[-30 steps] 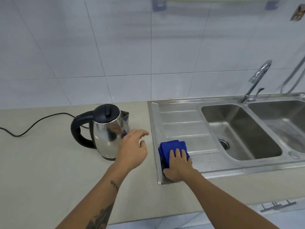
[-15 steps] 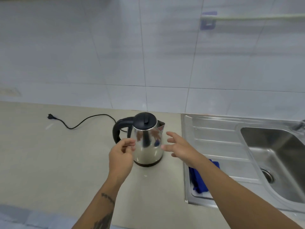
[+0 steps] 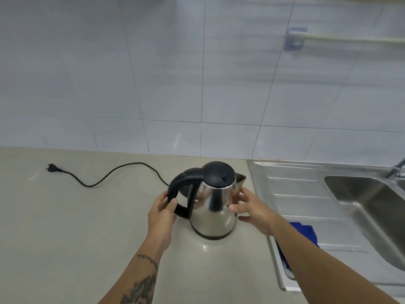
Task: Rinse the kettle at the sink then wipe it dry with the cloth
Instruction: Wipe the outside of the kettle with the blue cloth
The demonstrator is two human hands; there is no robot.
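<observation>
We have the kettle [image 3: 213, 207] upright on the surface [image 3: 65, 227], just left of the sink [image 3: 306, 194] drainboard, lid on, spout toward the basin; nothing rinsed yet, so we judge this as the pick-up step. Our left hand [image 3: 161, 216] curls around the black handle [image 3: 175, 194], thumb on the near side, fingers wrapped behind; that's the carry grip. Our right hand [image 3: 252, 210] is spread, fingers straight against the steel wall near the spout; likely steadying the body so it doesn't swing on lift; whether the palm touches we can't tell. The cord [image 3: 109, 174] trails left across the surface, plug [image 3: 52, 167] lying loose, so unplugged; how it joins the kettle is hidden behind the body. The cloth [image 3: 304, 234], blue, sits on the drainboard's near corner, partly under our right forearm; parked beside the basin for the wipe afterwards. The faucet [image 3: 394, 171] is at the right frame edge; short carry rightward; watch the cord dragging.
</observation>
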